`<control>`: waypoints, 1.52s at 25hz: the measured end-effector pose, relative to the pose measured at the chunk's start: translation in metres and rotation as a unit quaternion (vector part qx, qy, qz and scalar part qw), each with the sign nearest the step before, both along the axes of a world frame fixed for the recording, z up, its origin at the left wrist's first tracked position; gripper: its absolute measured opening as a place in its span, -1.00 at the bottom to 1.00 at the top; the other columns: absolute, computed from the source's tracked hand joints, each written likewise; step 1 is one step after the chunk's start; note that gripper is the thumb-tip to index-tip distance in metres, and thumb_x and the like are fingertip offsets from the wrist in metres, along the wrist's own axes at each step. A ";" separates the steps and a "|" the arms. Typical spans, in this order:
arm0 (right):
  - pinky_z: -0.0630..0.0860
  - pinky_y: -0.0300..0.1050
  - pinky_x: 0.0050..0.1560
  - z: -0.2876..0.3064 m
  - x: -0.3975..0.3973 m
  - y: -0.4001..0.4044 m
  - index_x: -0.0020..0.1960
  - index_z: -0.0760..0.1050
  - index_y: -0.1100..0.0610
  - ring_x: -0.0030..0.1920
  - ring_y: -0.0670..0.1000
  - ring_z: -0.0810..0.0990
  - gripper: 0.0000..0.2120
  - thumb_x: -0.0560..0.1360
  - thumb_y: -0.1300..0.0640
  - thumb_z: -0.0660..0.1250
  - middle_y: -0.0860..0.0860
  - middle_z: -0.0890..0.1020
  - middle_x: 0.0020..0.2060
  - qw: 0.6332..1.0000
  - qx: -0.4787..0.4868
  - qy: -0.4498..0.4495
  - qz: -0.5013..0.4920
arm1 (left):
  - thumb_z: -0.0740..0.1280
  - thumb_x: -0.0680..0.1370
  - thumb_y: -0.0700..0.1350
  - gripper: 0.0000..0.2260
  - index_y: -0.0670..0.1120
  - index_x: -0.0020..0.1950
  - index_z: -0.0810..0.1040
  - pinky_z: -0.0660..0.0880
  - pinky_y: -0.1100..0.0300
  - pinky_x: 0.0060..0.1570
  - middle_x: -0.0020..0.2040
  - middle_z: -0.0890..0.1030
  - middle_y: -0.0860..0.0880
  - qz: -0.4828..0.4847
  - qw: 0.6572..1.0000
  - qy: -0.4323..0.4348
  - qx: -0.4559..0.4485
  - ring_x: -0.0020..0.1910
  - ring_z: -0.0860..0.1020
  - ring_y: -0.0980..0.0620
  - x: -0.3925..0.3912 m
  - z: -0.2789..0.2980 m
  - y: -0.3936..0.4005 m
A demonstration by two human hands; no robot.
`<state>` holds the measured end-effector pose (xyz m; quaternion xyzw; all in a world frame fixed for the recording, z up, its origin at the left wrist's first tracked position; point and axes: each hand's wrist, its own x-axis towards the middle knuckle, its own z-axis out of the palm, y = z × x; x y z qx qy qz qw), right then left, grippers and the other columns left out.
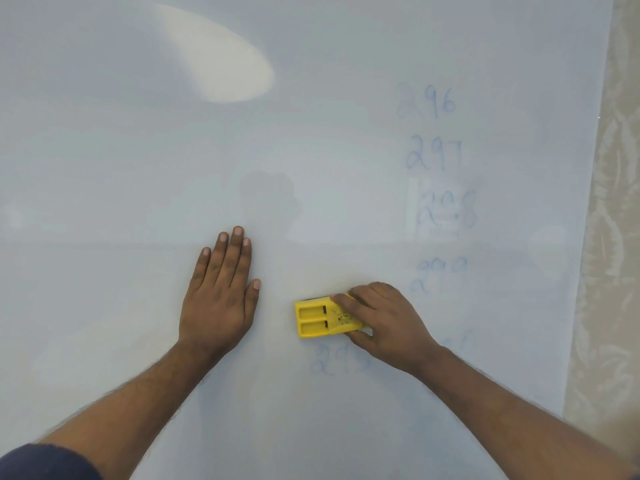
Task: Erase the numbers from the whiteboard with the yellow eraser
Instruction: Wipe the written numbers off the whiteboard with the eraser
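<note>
yellow eraser (pixel 323 319) in right hand (pixel 384 323)

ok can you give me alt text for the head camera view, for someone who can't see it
A person's right hand grips a yellow eraser against a whiteboard, while the left hand rests flat on the board beside it. Faint blue handwritten numbers, 296 to 299, run down the board's right side, partly smudged, with another smudged number just below the eraser.

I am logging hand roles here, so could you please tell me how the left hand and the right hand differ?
The left hand lies flat with straight fingers on the whiteboard; the right hand curls around the yellow eraser. The left holds nothing; the right grips the tool. Both are bare and at the board.
</note>
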<state>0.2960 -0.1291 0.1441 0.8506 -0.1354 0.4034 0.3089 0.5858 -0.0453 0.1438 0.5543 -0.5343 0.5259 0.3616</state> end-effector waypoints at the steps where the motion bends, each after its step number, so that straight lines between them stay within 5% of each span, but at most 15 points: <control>1: 0.40 -0.07 0.01 0.000 -0.008 -0.001 0.32 0.49 0.09 -0.08 0.10 0.51 -0.54 0.44 0.03 0.39 0.03 0.57 -0.01 1.000 0.002 0.005 -0.010 | 0.05 0.68 -0.02 -0.45 -0.22 0.63 0.11 0.05 -0.11 0.60 0.65 0.10 -0.15 -0.001 1.000 0.002 0.004 0.64 0.05 -0.11 0.000 -0.002 0.000; 9: 0.39 -0.06 -0.09 0.021 0.003 0.009 0.29 0.50 0.09 -0.12 0.10 0.47 -0.56 0.44 0.00 0.42 0.01 0.54 -0.07 0.992 0.049 -0.113 -0.023 | 0.06 0.68 -0.02 -0.44 -0.22 0.63 0.10 0.01 -0.10 0.60 0.65 0.09 -0.15 -0.004 1.000 0.027 0.004 0.64 0.05 -0.13 -0.009 -0.028 -0.002; 19: 0.42 -0.03 0.00 -0.048 -0.015 0.002 0.28 0.50 0.05 -0.08 0.10 0.49 -0.56 0.41 0.05 0.39 0.03 0.55 -0.03 0.998 0.012 0.053 -0.021 | 0.06 0.68 -0.01 -0.44 -0.22 0.63 0.10 0.00 -0.09 0.61 0.65 0.09 -0.15 -0.006 1.000 0.003 0.030 0.65 0.02 -0.11 -0.005 -0.051 0.001; 27: 0.42 0.02 -0.03 -0.020 0.007 0.009 0.27 0.52 0.09 -0.08 0.14 0.50 -0.53 0.39 0.05 0.47 0.06 0.56 -0.03 0.998 0.034 -0.061 -0.004 | 0.06 0.68 -0.01 -0.43 -0.22 0.64 0.06 -0.02 -0.09 0.61 0.65 0.06 -0.15 -0.007 0.999 0.021 0.025 0.65 0.01 -0.12 -0.015 -0.071 -0.003; 38: 0.39 -0.02 0.07 -0.068 -0.049 -0.014 0.29 0.50 0.03 -0.04 0.12 0.51 -0.62 0.47 0.10 0.35 0.03 0.58 0.03 0.991 -0.040 0.127 -0.010 | 0.05 0.68 -0.01 -0.44 -0.27 0.61 0.12 -0.02 -0.08 0.61 0.64 0.11 -0.20 0.001 0.999 -0.011 0.040 0.65 0.01 -0.13 -0.011 -0.082 -0.001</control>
